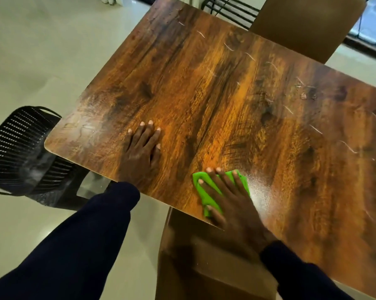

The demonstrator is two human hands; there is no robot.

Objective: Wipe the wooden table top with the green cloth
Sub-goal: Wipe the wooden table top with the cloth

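Dark blue sleeves are covering both arms at the bottom of the view, the left sleeve (74, 245) crossing above the pale floor (31, 50) and the right sleeve (295, 276) ending at the wrist by the near edge of the bench (204, 83). Under that edge a brown chair (193, 256) is standing, partly tucked below the top.

The right hand (230, 202) is lying spread on the green cloth (208, 198) with its fingers straight, pressing it flat against the wood rather than clutching it. The thumb is sitting at the cloth's near corner, by the bench edge. The cloth is lying bunched close to the near edge, roughly midway along it, and green is showing between and beyond the fingers. Just to the right of the cloth a pale damp sheen (258, 189) is glinting on the wood.

The left hand (142, 148) is resting on bare wood to the left of the cloth and apart from it. It is lying palm down with the fingers straight and slightly fanned, holding nothing.

Farther across, the dark-grained top is showing a line of thin whitish streaks (288, 109) running from the far side toward the right. Off the left corner a black mesh chair (20, 148) is standing on the floor. Beyond the far edge a second brown chair (308, 24) is rising, with a black metal rack (230, 9) beside it and a barred window (373, 29) at the upper right.
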